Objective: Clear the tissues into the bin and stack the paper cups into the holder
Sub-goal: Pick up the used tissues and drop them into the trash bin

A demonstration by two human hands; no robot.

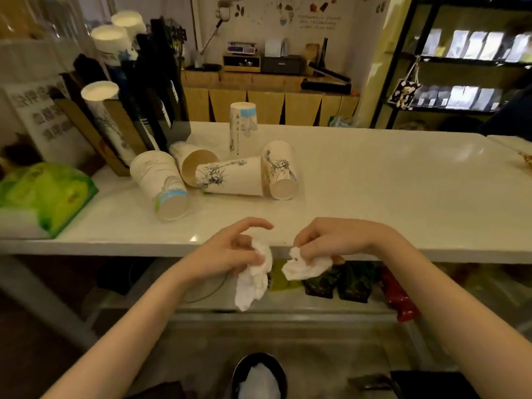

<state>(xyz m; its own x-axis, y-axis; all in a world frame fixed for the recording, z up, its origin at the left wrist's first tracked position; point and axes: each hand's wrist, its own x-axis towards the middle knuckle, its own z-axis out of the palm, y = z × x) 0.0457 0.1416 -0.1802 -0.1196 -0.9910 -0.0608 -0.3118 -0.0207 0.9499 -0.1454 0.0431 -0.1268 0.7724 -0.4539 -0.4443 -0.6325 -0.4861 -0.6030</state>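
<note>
Holding a crumpled tissue in each of the hands, the person stands at the near edge of the white table (374,180), and the step in hand looks to be dropping both wads into the bin (259,375) on the floor directly below, between the forearms. The bin's dark rim is partly cut off by the bottom of the view, and something white already lies inside it. The left hand (230,251) pinches its tissue (253,280) between thumb and lower fingers, with the forefinger raised; most of the paper hangs loose below the grip. The right hand (328,243) is curled around a smaller tissue (302,267), which pokes out to the left.

To do this well, I would bring both hands back off the table edge and straight down over the bin before letting go, since light paper drifts; the long trailing piece on the left should go in tail first. The space between table edge and bin looks open, though packets on the lower shelf (345,308) sit just behind the hands.

Five paper cups (230,177) remain on the table, four tipped over and one standing upside down, beside the holder (149,90) at far left, which already carries stacked cups.
</note>
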